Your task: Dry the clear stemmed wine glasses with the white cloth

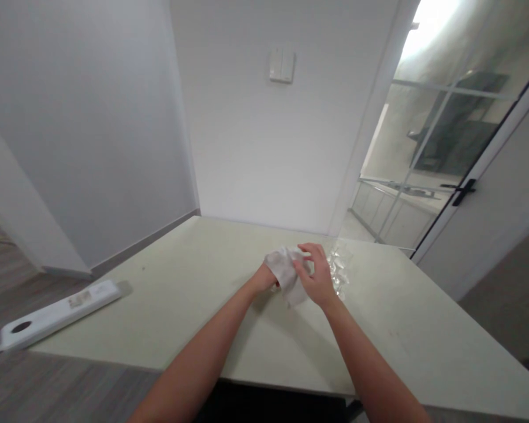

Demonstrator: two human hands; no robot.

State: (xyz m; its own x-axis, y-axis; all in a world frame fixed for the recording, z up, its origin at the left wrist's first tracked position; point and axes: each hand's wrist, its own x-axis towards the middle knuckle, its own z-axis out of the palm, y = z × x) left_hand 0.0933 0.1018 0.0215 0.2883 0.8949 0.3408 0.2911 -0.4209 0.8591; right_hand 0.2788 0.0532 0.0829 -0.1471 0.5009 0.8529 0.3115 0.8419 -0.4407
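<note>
Both hands meet over the middle of a pale table [180,294]. A white cloth or wipe [285,271] is bunched between them. My left hand [264,278] is mostly hidden under the cloth and grips it from below. My right hand [316,276] pinches the cloth's upper edge with thumb and fingers. A crumpled clear plastic wrapper [340,269] lies on the table just right of my right hand.
A long white flat tool with a dark oval hole [55,313] lies across the table's left corner, overhanging the edge. White walls stand behind the table, with a light switch [282,64]. A glass-paned door with a black handle [462,191] is at the right.
</note>
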